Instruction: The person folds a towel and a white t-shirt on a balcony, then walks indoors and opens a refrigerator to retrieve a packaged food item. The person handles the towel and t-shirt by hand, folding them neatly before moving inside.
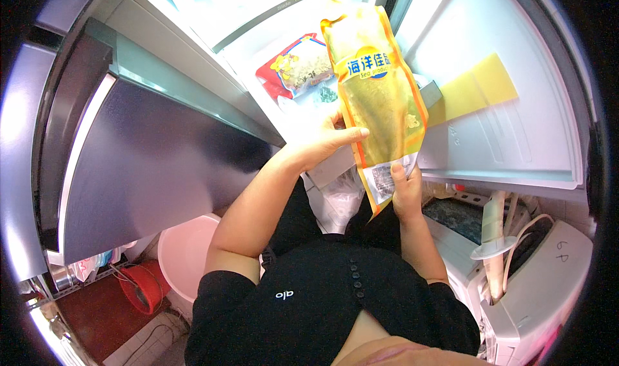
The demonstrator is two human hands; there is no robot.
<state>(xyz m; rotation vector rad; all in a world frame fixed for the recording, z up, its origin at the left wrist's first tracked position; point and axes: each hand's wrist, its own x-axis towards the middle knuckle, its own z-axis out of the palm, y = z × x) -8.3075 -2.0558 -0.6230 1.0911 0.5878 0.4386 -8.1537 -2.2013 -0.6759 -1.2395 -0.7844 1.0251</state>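
Both hands hold a large yellow plastic food pouch [375,100] with orange edges and printed writing, upright before the open refrigerator. My left hand [341,136] grips its left edge, thumb on the front. Low on the pouch's right side, my right hand [407,189] pinches the white printed part. Behind the pouch, a red-and-clear food packet [300,68] lies in a white refrigerator tray [273,107], near a small clear bag with green contents [326,94]. Below my left hand is a whitish container [333,170] with clear plastic film [341,194], partly hidden.
A dark refrigerator door [159,163] stands at the left, and a pale inner door panel [508,143] with a yellow sheet [476,90] at the right. Lower left are a pink basin [186,250] and a red basket [145,288]; lower right, a white appliance [546,279] with a hose.
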